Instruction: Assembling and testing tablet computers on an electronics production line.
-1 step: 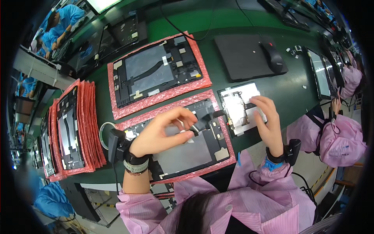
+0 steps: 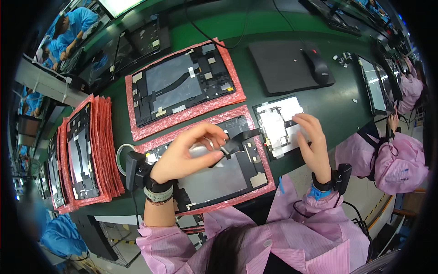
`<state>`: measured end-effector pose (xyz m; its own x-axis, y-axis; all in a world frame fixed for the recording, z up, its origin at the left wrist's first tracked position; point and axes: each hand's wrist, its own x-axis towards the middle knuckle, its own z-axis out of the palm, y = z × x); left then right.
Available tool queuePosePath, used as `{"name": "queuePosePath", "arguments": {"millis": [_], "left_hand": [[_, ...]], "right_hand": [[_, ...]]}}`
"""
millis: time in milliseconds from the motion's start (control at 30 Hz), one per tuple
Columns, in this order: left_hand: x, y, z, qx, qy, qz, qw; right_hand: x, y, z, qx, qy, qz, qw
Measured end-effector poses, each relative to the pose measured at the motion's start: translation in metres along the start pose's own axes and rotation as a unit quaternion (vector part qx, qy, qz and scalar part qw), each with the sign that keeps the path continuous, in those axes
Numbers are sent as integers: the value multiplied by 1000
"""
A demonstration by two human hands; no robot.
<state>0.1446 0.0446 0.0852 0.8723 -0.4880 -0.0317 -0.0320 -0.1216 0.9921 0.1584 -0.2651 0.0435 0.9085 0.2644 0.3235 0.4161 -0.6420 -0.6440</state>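
An opened tablet back [image 2: 219, 180] with a grey metal plate lies on a pink bubble sheet [image 2: 269, 185] at the near table edge. My left hand [image 2: 191, 153] hovers over it and pinches a black flat strip [image 2: 237, 142] that runs toward the tablet's upper right corner. My right hand [image 2: 315, 144] rests with its fingers spread on a small black-framed panel [image 2: 278, 121] holding white pieces, just right of the tablet. Both wrists carry a black strapped device.
A second opened tablet [image 2: 182, 86] lies on bubble sheet behind. More tablets in pink sheets [image 2: 84, 150] are stacked at the left. A tape roll [image 2: 121, 157] sits by my left wrist. A mouse [image 2: 318, 66] rests on a dark pad [image 2: 278, 64]. A person in pink [image 2: 401, 155] works at the right.
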Motion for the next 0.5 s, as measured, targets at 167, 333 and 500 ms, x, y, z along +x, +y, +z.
{"name": "queuePosePath", "arguments": {"millis": [167,333,500], "left_hand": [[1,-4,-10,-31,83,52,995],[-6,8,-18,-42,128,87,987],[-26,17,-23,-41,153,85,984]], "right_hand": [[-17,11,7,-67,2,-38,997],[-12,5,11,-150,14,-68,986],[-11,-1,15,-204,17,-97,974]]}}
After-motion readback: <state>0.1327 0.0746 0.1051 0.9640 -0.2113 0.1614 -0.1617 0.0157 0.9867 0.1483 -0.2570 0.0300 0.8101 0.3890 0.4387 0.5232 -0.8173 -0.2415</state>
